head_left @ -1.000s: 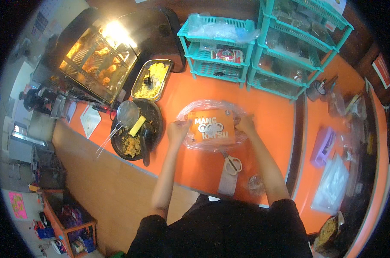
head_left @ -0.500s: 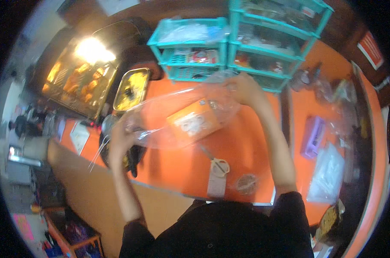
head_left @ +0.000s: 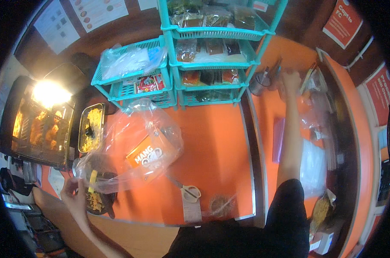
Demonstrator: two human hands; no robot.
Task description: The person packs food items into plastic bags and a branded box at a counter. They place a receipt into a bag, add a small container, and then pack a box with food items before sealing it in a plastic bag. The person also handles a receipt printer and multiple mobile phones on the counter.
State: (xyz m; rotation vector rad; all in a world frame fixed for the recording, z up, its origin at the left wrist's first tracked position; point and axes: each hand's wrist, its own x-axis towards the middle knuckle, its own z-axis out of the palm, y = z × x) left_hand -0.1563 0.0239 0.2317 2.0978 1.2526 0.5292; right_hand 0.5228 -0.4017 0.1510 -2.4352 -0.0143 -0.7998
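My left hand (head_left: 74,192) pinches one end of a clear plastic bag (head_left: 117,129) at the left of the orange counter. Inside the bag lies an orange box (head_left: 147,152) with a white printed picture. Stretched far out to the right, my right hand (head_left: 291,81) is among small items on the side counter, close to a dark cup with tools (head_left: 260,81). Its fingers are blurred. White-handled scissors (head_left: 190,193) lie over a paper slip (head_left: 192,210) in front of the bag. Beside them sits a round clear plastic piece (head_left: 221,204).
Teal drawer racks (head_left: 218,64) hold several packets at the back. A lit glass warmer (head_left: 44,124), a tray of yellow food (head_left: 92,127) and a black pan (head_left: 101,200) stand left. A purple box (head_left: 279,139) and clear bags (head_left: 312,167) lie on the side counter.
My right hand has let go of the bag and reached far right over the side counter. My left hand, still on the bag, has moved left and lower. The view has shifted right.
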